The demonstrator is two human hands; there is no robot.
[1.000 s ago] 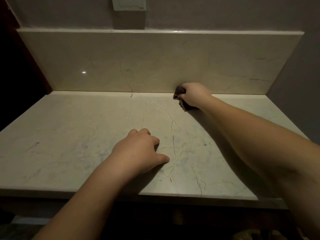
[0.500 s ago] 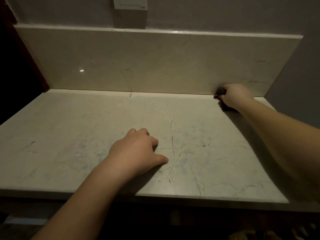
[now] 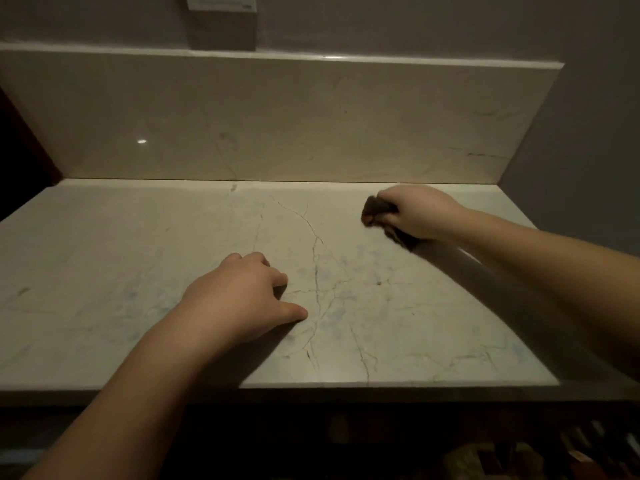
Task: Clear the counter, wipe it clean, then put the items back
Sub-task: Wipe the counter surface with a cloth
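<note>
A pale marble counter [image 3: 138, 271] with thin dark veins fills the head view. My right hand [image 3: 420, 211] grips a small dark cloth [image 3: 375, 211] bunched in its fingers and holds it down on the counter at the back right, a little in front of the backsplash. Part of the cloth pokes out to the left of the fingers and below the palm. My left hand [image 3: 242, 299] rests on the counter near the middle, fingers loosely curled with the thumb stretched to the right, and holds nothing.
A marble backsplash [image 3: 277, 123] stands along the back, with a white wall socket [image 3: 221, 1] above it. A grey wall [image 3: 588, 133] closes the right side. The left side falls into darkness. Dim objects lie below the front edge at the bottom right.
My right hand with the cloth slid right along the backsplash, then came back left and a bit forward onto the counter. My left hand stayed put.
</note>
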